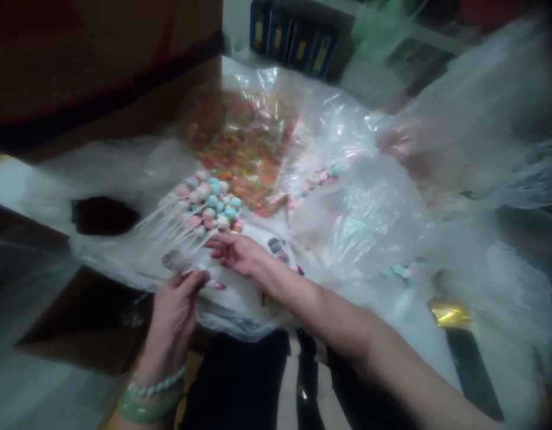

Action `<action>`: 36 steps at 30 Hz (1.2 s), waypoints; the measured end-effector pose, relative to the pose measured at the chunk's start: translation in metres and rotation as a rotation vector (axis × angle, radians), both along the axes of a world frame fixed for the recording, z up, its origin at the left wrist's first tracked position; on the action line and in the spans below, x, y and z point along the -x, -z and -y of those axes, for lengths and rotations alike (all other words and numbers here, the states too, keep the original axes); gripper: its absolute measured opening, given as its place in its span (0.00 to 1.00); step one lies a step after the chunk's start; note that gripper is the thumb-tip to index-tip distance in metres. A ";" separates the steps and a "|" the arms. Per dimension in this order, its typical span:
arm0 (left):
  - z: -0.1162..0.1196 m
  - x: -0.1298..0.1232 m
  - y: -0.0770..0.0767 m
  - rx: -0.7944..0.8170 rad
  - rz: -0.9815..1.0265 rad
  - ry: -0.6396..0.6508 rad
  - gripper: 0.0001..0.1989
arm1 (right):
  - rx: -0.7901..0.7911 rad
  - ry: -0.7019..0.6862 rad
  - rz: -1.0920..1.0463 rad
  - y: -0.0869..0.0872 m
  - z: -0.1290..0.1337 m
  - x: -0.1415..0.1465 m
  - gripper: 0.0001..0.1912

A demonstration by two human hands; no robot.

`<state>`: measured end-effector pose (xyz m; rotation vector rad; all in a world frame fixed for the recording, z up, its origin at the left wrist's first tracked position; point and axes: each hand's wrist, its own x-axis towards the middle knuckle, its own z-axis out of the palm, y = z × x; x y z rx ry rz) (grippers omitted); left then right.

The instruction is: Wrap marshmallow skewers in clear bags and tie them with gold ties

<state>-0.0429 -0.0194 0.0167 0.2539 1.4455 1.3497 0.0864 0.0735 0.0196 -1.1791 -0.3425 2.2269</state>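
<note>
My left hand [173, 303] is closed, thumb against fingers, on what looks like the edge of a clear printed plastic bag [177, 259]; blur hides its outline. Beyond it lies a bunch of marshmallow lollipops [213, 200], with pink, white and blue balls and white sticks slanting down toward me. My right hand [235, 252] is beside the nearest sticks, its fingers loosely bent and somewhat apart. Whether its fingertips touch a stick is not clear. Another printed clear bag [278, 248] lies behind my right wrist.
A large clear bag of orange, green and red sweets [246, 143] is behind the lollipops. Crumpled clear plastic [369, 203] covers the right side, over more pastel sweets. A cardboard box [101, 71] stands at back left. Gold foil [451, 313] lies at right; blue binders [296, 39] stand behind.
</note>
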 end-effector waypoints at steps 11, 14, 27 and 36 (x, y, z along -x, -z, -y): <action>-0.004 -0.014 -0.002 0.006 0.027 -0.038 0.09 | -0.505 0.082 0.456 -0.001 0.036 -0.041 0.06; -0.009 -0.021 -0.007 0.015 0.075 -0.009 0.06 | -0.656 0.006 0.583 -0.006 0.063 -0.079 0.09; -0.033 -0.051 -0.028 0.182 0.433 -0.161 0.09 | -1.029 -0.104 0.875 -0.007 0.139 -0.129 0.08; -0.030 -0.045 -0.028 0.264 0.483 -0.111 0.10 | -0.994 -0.127 0.809 -0.002 0.134 -0.128 0.12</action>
